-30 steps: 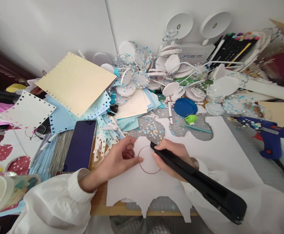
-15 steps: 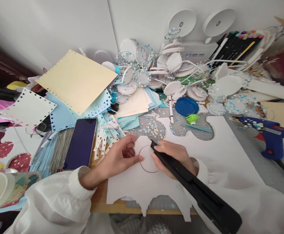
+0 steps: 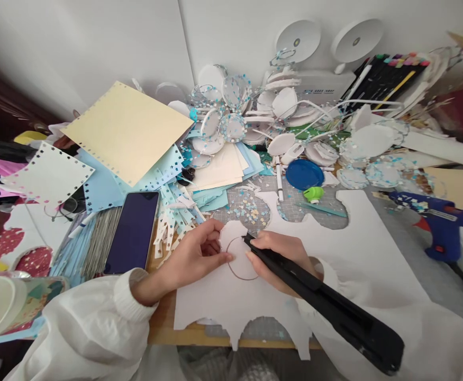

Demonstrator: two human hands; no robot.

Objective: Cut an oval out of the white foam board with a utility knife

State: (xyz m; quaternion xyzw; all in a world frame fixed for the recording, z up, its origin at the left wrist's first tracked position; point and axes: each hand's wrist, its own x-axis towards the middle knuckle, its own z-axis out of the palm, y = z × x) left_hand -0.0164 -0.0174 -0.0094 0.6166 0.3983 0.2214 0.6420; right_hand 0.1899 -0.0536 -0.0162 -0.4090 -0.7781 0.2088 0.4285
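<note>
A white foam board with scalloped cut-outs lies in front of me, a circle drawn in a dark line on it. My left hand grips the board's upper edge, thumb pressed on top beside the circle and fingers curled at the rim. In my right hand is a long black utility knife, held slanting. Its tip meets the board at the circle's upper right. The blade itself is too small to make out. Under the board shows a grey cutting mat.
A phone and star-punched paper sheets lie left. White foam discs pile up behind, near a blue lid and a green punch. At right rests a blue glue gun. A tub stands lower left.
The knife's tip has shifted slightly left and down along the drawn line, and its rear end has swung a little right and down. My left hand keeps its hold.
</note>
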